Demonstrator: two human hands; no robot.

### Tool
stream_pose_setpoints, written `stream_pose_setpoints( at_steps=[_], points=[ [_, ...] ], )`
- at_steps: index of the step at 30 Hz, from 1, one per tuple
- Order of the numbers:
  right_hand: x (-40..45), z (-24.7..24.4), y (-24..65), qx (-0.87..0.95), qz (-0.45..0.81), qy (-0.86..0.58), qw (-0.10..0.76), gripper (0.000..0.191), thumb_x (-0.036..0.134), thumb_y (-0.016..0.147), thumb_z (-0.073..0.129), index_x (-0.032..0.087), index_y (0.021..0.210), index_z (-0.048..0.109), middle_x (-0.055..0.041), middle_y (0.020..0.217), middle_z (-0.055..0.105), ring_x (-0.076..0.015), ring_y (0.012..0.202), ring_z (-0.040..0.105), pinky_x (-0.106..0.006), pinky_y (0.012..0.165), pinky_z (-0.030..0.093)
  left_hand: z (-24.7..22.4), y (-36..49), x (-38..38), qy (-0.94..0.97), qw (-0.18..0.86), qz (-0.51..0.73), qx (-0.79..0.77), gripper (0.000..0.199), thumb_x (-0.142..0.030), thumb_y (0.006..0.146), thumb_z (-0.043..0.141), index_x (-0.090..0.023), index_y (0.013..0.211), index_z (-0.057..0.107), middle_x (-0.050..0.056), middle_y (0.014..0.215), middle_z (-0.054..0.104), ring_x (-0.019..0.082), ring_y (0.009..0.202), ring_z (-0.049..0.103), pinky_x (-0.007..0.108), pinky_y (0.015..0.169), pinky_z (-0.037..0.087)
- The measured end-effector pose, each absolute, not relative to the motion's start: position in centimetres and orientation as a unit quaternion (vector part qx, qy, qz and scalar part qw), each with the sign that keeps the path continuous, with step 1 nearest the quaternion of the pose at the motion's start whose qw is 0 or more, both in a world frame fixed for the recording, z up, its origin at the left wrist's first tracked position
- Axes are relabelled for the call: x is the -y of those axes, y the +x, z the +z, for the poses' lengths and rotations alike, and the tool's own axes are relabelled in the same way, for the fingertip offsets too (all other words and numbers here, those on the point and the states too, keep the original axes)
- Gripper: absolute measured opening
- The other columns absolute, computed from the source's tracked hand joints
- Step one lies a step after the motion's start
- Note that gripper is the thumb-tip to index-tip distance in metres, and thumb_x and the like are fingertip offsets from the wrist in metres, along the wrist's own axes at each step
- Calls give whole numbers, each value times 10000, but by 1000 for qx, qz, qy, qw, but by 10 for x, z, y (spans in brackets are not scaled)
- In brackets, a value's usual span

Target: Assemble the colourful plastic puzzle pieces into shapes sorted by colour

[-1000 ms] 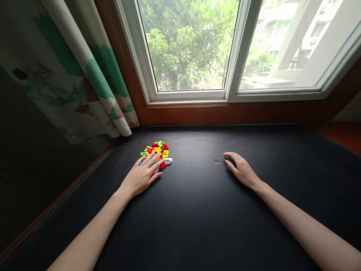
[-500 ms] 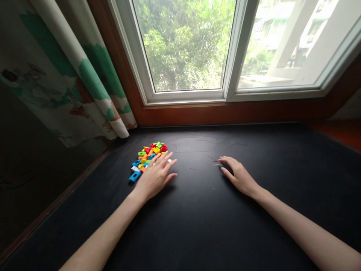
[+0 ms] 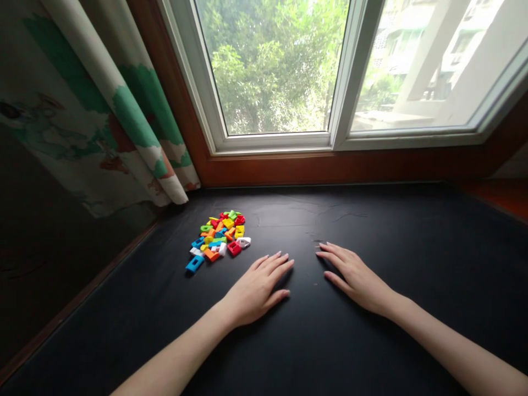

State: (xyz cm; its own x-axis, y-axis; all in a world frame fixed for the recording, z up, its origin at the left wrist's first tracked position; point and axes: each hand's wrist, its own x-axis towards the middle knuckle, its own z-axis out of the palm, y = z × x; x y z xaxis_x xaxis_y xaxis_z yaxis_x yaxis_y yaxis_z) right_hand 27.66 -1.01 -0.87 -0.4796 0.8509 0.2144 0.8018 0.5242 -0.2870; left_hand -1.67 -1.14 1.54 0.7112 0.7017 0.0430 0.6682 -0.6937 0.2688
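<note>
A loose pile of small plastic blocks [image 3: 218,236] in red, yellow, green, orange, blue and white lies on the black tabletop [image 3: 297,352], left of the middle. Some of the pieces have openings through them. My left hand [image 3: 259,289] is palm down to the right of and nearer than the pile, fingers stretched out, holding nothing. Nearest to it are a red block [image 3: 234,248] and a white block [image 3: 243,242], both apart from the fingers. Across a gap, my right hand [image 3: 357,275] rests palm down with its fingers extended and nothing in them.
At the back stands a window [image 3: 272,71] in a white frame above a reddish-brown wooden sill [image 3: 268,169]. A patterned curtain [image 3: 136,126] hangs at the left, its lower end by the table's back left corner. Faint creases mark the black surface.
My left hand has moved off the pile, rightward and toward me, uncovering the blocks. My right hand has come slightly nearer to me, with its fingers more stretched out.
</note>
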Motion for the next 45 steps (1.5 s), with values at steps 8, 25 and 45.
stream_pose_setpoints(
  at_steps=[8, 25, 45],
  points=[
    [11, -6, 277, 858, 81, -485, 152, 431, 322, 987, 472, 200, 1396, 536, -132, 1511, 483, -302, 1411, 422, -537, 1128, 394, 13, -22, 11, 920, 126, 81, -363, 540, -366, 987, 517, -241, 1494, 377, 92, 1574, 389, 267, 1470, 334, 492, 1195, 320],
    [9, -10, 280, 863, 79, -474, 156, 437, 316, 992, 466, 201, 1409, 527, -124, 1517, 479, -299, 1420, 410, -536, 1132, 390, 10, -23, 9, 924, 114, 66, -359, 519, -381, 996, 501, -252, 1487, 392, 79, 1588, 364, 263, 1477, 320, 488, 1199, 316],
    [9, -10, 280, 860, 80, -474, 172, 425, 320, 988, 472, 240, 1401, 533, -117, 1503, 498, -301, 1409, 427, -537, 1121, 403, 12, -23, 9, 923, 124, 80, -355, 512, -372, 987, 516, -252, 1475, 416, 94, 1575, 385, 273, 1468, 337, 498, 1192, 325]
  ],
)
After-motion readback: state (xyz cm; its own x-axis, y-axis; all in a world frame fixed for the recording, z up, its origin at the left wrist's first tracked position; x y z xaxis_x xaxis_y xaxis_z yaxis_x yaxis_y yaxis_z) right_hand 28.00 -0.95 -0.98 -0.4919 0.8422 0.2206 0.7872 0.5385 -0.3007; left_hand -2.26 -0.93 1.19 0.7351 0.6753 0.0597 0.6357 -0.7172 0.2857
